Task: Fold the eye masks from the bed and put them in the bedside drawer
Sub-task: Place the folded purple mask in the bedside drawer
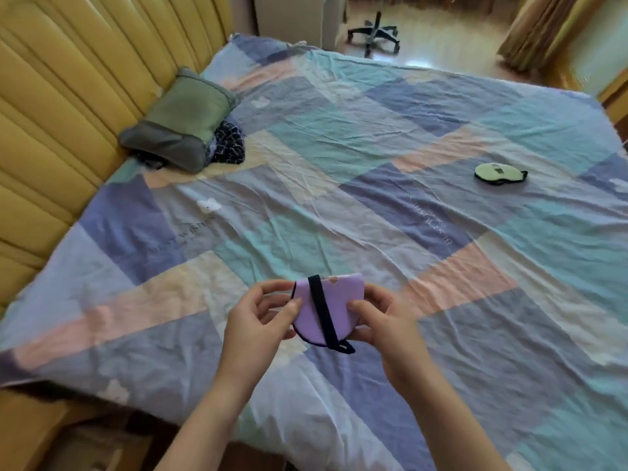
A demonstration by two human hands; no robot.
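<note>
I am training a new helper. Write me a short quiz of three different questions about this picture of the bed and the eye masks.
1. True or false: the purple mask lies flat on the bed.
2. Which hands hold the purple mask? A) left only B) right only C) both
3. Fill in: the green mask lies on the bed, ____ from both hands.

Key
1. False. It is folded in half and held above the bed, its dark strap across it.
2. C. The left hand grips its left edge and the right hand its right edge.
3. Apart. It is unfolded, far to the right.
</note>
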